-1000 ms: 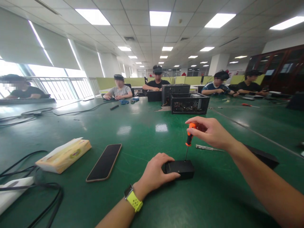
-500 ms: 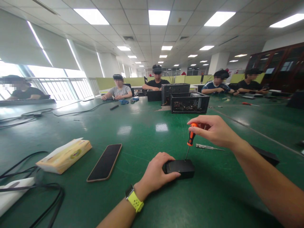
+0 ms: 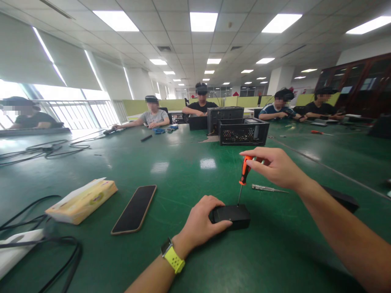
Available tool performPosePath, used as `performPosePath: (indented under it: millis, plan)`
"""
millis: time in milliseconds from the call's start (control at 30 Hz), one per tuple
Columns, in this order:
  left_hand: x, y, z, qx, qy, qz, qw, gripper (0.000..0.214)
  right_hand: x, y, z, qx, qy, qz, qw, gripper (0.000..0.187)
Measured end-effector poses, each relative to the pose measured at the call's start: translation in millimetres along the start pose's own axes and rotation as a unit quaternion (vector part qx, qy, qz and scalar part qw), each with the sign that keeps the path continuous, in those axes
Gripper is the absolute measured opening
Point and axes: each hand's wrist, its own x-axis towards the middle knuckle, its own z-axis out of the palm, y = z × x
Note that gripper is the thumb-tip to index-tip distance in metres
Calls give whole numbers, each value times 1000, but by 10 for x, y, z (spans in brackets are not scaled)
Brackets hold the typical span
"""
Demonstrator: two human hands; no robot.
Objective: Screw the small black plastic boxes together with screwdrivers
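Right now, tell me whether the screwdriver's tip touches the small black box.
Touching. The head view shows the tip of the screwdriver planted on the top edge of the black box, with no gap visible.

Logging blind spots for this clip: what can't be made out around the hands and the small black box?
All in the head view:
What the screwdriver tip meets on the black box: too small and dark.
The box's left end: covered by the left hand.
The screwdriver's handle top: wrapped by the right hand.
The flat black piece: partly behind the right forearm.
The white item: cut off by the left edge.
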Motion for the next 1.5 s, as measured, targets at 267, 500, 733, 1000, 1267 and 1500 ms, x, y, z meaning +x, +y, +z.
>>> performPosePath:
  millis: [267, 500, 733, 1000, 1267, 1500]
  plan:
    - [8, 42, -12, 9, -6, -7, 1000, 32, 3, -18, 25, 7, 26, -19, 999, 32]
    - [0, 36, -9, 12, -7, -3, 1000, 33, -8, -26, 16, 36, 17, 21, 999, 33]
    - [1, 26, -8, 12, -8, -3, 1000, 33, -7, -17, 28, 29, 14, 3, 999, 34]
    - [8, 22, -2, 14, -9, -4, 1000, 33, -52, -96, 15, 181, 14, 76, 980, 36]
    - [-7, 28, -7, 10, -6, 1, 1000, 35, -71, -67, 106, 140, -8, 47, 989, 34]
    - [9, 41, -17, 11, -6, -3, 1000, 34, -67, -96, 84, 119, -14, 37, 992, 32]
